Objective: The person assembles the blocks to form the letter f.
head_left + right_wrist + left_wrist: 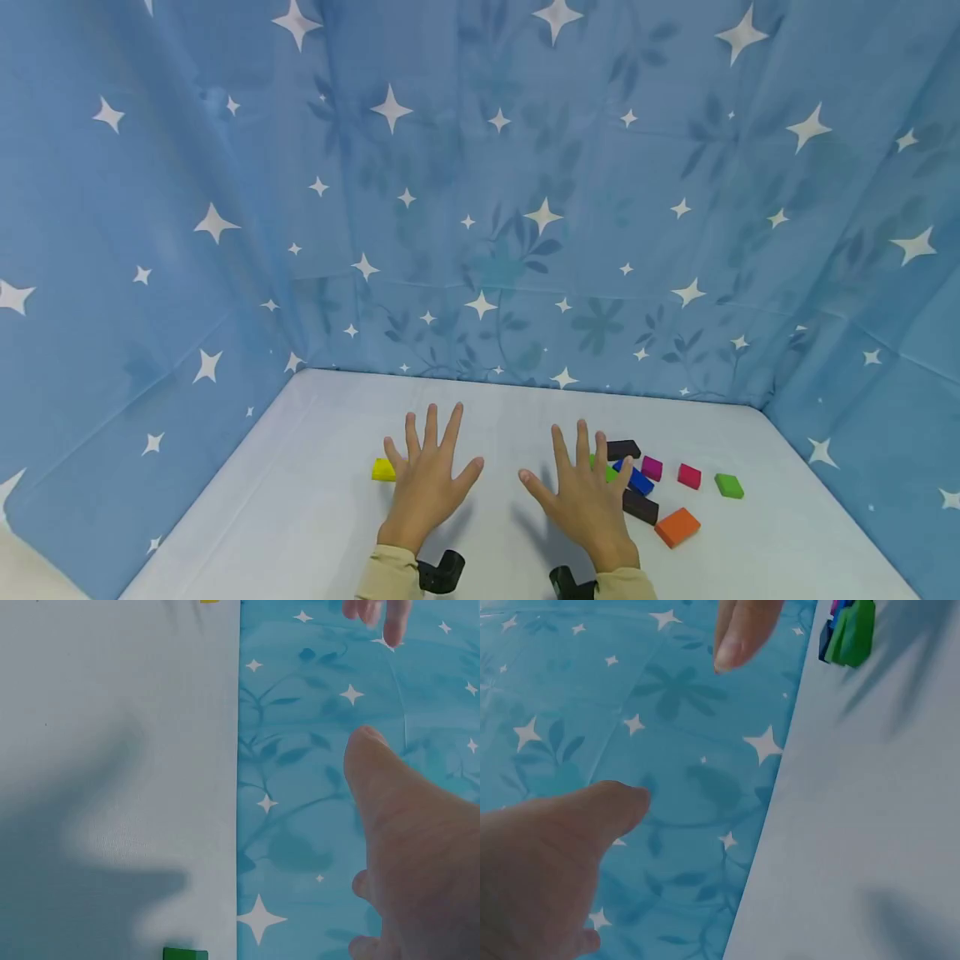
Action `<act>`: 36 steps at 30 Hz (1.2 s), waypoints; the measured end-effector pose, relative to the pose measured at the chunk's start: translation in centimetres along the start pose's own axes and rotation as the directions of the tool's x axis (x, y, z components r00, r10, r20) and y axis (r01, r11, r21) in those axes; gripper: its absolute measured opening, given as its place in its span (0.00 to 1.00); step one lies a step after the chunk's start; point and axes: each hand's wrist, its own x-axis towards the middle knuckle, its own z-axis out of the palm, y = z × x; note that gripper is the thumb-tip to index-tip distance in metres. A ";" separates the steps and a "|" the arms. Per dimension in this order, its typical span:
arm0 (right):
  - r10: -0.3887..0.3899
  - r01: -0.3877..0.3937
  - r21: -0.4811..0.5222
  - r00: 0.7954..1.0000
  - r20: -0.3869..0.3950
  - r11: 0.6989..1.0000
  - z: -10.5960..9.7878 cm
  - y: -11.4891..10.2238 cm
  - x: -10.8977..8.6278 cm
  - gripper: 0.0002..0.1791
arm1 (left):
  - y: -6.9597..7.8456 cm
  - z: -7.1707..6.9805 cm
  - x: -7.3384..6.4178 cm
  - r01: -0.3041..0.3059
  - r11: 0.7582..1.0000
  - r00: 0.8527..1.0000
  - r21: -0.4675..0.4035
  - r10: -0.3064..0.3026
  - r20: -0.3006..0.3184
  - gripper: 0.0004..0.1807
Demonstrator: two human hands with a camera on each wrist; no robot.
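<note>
Both hands hover over a white table with fingers spread, holding nothing. My left hand (pixel 426 493) is nearest a yellow block (pixel 383 470), which it partly hides. My right hand (pixel 588 500) is beside a loose group of blocks and covers part of it. In that group are a blue block (pixel 640 482), a black block (pixel 622 450), another black block (pixel 641 506), a magenta block (pixel 652 468) and a partly hidden green block (pixel 611 474). In the left wrist view, a green block (pixel 857 634) appears at the top right.
Right of the group lie an orange block (pixel 677 527), a red block (pixel 689 476) and a separate green block (pixel 729 486). The white table (pixel 337 417) meets a blue star-patterned curtain (pixel 480 208) at the back and sides. Dark wrist cameras (pixel 442 572) sit below the hands.
</note>
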 end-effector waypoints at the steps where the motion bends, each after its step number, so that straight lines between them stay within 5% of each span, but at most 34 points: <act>1: 0.002 -0.002 0.004 1.000 0.001 1.000 0.0 0.1 0.0 0.53 | -0.3 -0.2 0.0 0.003 1.000 1.000 -0.011 -0.003 0.000 0.45; 16: 0.016 -0.016 -0.011 1.000 0.017 1.000 -0.3 0.8 0.1 0.54 | -9.2 -5.0 0.5 0.116 0.990 0.991 -0.082 -0.110 0.070 0.50; 21: 0.054 -0.054 0.007 0.997 0.050 0.999 -0.9 1.5 0.1 0.54 | -11.5 -5.1 0.5 0.118 0.987 0.989 -0.111 -0.107 0.103 0.51; 28: 0.050 -0.051 0.009 0.998 0.037 0.999 -1.7 2.4 0.3 0.54 | -11.9 -3.7 1.0 0.073 0.989 0.989 -0.127 -0.056 0.134 0.49; 36: 0.033 -0.036 0.049 0.998 0.062 0.998 -1.2 1.7 0.2 0.54 | -11.5 -2.2 0.2 0.094 0.991 0.975 -0.091 -0.073 0.211 0.35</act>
